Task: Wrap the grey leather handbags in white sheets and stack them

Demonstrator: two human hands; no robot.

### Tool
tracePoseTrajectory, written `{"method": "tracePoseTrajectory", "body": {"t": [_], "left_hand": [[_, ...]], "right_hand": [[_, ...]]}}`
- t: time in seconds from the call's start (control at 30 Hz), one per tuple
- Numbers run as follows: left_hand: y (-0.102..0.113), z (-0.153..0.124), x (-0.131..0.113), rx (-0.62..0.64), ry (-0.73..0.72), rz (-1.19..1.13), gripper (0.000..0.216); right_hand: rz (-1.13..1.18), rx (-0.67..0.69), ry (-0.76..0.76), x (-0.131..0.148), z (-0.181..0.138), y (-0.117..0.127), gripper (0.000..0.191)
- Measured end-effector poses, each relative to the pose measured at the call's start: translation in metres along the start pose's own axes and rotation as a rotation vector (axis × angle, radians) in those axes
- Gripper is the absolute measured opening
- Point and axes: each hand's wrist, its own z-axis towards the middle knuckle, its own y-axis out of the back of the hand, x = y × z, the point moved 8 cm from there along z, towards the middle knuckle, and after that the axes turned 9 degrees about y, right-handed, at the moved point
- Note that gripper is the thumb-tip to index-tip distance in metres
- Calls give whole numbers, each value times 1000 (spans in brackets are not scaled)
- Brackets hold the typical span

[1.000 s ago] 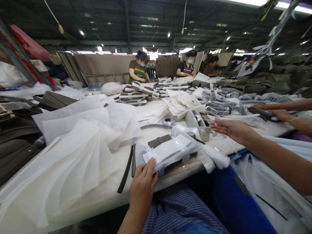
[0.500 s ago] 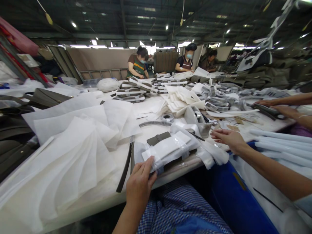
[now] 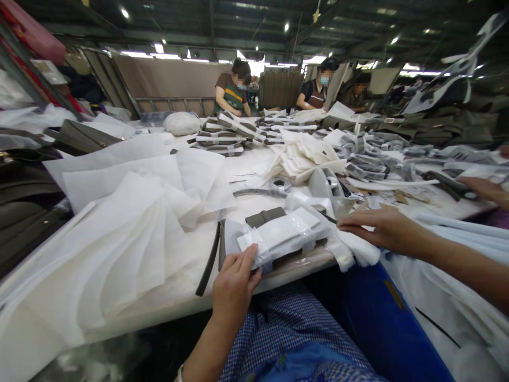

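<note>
My left hand (image 3: 234, 284) grips the near left end of a white-wrapped bundle (image 3: 284, 239) taped with clear bands, lying at the table's front edge. A dark grey strap piece (image 3: 265, 216) sticks out behind the bundle. My right hand (image 3: 377, 227) hovers flat with fingers stretched out, fingertips close to the bundle's right end and above crumpled white wrapping (image 3: 353, 249). It holds nothing.
Fanned sheets of white tissue (image 3: 119, 239) cover the left of the table (image 3: 167, 310). Dark straps (image 3: 210, 260) lie by the bundle. A tape roll (image 3: 280, 184), stacked wrapped bundles (image 3: 226, 139) and grey parts sit farther back. A neighbour's hand (image 3: 483, 188) is at right; several people work beyond.
My right hand has come down and leftward from mid-air toward the bundle's right end. My left hand has kept its grip on the bundle. The camera has tilted slightly.
</note>
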Motion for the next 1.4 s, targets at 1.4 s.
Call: {"method": "tracePoseTrajectory", "body": {"t": [1.4], "left_hand": [[4, -3, -9, -50, 29, -184, 43]], "right_hand": [[-237, 807, 782, 176, 221, -163, 31]]}}
